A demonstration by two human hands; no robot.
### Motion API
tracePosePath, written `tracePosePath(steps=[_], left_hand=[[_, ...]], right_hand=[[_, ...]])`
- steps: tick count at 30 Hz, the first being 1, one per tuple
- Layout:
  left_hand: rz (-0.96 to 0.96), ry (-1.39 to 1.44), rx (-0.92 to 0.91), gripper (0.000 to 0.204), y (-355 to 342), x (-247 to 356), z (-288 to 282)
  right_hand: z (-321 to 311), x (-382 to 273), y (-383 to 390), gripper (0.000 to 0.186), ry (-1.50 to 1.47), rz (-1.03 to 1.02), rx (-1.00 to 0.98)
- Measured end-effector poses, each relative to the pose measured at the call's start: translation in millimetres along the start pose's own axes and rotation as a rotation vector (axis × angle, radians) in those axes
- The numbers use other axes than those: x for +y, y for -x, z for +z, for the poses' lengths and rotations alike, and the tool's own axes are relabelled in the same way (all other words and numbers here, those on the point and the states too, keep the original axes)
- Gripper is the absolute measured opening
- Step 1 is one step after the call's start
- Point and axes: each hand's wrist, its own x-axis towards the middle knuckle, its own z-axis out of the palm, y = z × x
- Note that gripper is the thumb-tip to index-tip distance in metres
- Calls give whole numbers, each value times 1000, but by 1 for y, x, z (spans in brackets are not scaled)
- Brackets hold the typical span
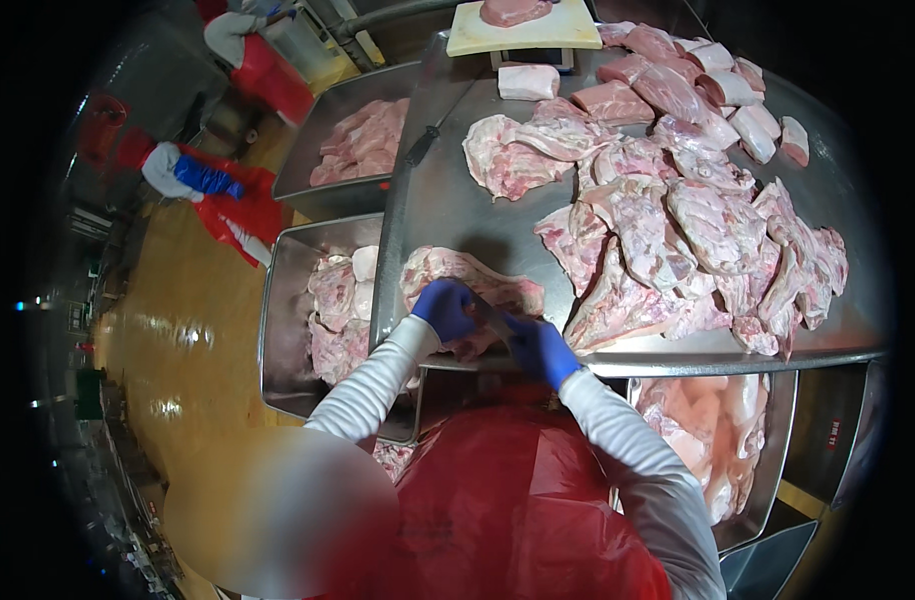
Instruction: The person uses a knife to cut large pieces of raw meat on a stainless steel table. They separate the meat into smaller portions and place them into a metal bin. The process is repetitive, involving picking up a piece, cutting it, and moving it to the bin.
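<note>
A pale pink, fatty slab of meat (458, 266) lies at the near left edge of the steel table, in front of me. My blue-gloved left hand (445, 309) is closed at the slab's near side, its fingertips partly hidden. My blue-gloved right hand (541, 350) is wrapped round the handle of a knife, just right of the slab. The knife's blade (494, 318) slants up and left over the meat towards my left hand. Right of my hands rises a large heap of fatty meat pieces (668, 230).
A long thin tool with a dark handle (423, 146) lies on the steel table (418, 205). Metal tubs of meat stand left (268, 330), far left (286, 165) and below right (786, 440). A white board (458, 32) bears meat. Two people in red aprons (240, 215) are beyond the tubs.
</note>
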Motion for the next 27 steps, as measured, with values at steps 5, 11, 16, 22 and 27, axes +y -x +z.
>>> tracePosePath(steps=[5,11,16,22,27], left_hand=[[4,-32,-96,16,-19,-15,-10],[-4,100,-189,19,-23,-13,-21],[45,115,-258,18,-30,5,-34],[-173,371,-278,20,-11,-24,-40],[-6,511,10,22,8,-8,-54]], right_hand=[[0,-13,-40,50,-36,-101,-124],[-16,6,15,49,-596,230,-412],[25,2,-52,46,-95,-132,-240],[-1,1,9,52,-286,75,-394],[48,22,0,51,-379,-51,-292]])
